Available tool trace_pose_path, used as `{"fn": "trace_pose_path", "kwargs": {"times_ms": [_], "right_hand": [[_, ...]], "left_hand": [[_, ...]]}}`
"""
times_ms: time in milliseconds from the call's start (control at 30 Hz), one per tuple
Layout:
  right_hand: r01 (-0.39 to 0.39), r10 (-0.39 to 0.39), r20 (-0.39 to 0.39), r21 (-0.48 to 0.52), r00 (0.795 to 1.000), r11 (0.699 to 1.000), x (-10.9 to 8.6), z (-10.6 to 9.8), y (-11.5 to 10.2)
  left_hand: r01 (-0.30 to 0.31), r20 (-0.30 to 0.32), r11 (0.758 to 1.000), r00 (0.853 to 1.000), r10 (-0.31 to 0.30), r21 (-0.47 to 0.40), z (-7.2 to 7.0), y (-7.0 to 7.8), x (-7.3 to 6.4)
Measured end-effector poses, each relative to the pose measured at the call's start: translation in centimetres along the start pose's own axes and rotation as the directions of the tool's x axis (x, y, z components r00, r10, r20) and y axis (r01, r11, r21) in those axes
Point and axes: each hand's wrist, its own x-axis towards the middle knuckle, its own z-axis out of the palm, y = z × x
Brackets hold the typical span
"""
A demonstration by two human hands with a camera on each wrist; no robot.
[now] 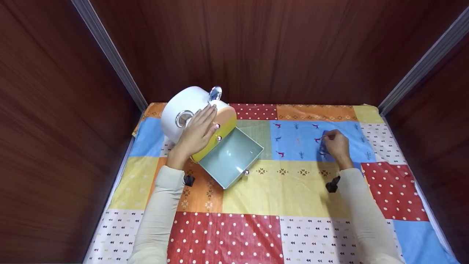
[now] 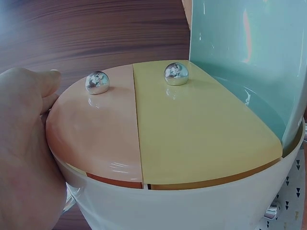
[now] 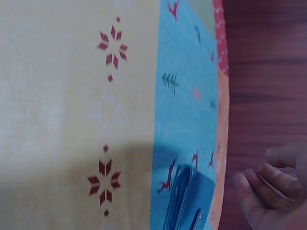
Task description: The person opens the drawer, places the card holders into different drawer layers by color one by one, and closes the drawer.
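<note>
My left hand (image 1: 198, 132) rests on the white rounded drawer box (image 1: 183, 97), its fingers fairly straight along the top edge. The box front has an orange drawer (image 2: 96, 129) and a yellow drawer (image 2: 201, 124), both pushed in, with shiny round knobs. A pale green drawer (image 1: 231, 157) is pulled out, and nothing is seen inside it. To the right, my right hand (image 1: 338, 145) hovers by a shiny blue, long, rounded object (image 3: 184, 199) on the cloth. Its fingers are loosely bent and hold nothing; the blue object's exact kind is unclear.
A patchwork-print cloth (image 1: 253, 190) covers the table. Dark wood panels (image 1: 256, 51) stand behind and on both sides, with metal strips at the corners. A shiny oval piece (image 1: 215, 94) sticks up from the box top.
</note>
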Motion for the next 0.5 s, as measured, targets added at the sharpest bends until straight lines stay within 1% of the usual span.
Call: {"fn": "trace_pose_path", "kwargs": {"times_ms": [200, 367, 500], "right_hand": [[-0.031, 0.030, -0.032, -0.032, 0.999, 0.999, 0.8, -0.9, 0.8], [-0.060, 0.057, -0.053, -0.070, 0.997, 0.996, 1.4, -1.4, 1.6], [-0.095, 0.092, -0.034, -0.093, 0.995, 0.991, 1.6, -2.1, 2.1]], "left_hand": [[0.002, 0.007, 1.000, 1.000, -0.003, 0.005, -0.1, 0.1, 0.0], [-0.002, 0.002, 1.000, 1.000, 0.002, 0.003, -0.1, 0.0, 0.1], [0.006, 0.009, 1.000, 1.000, -0.006, 0.004, -0.1, 0.1, 0.0]]}}
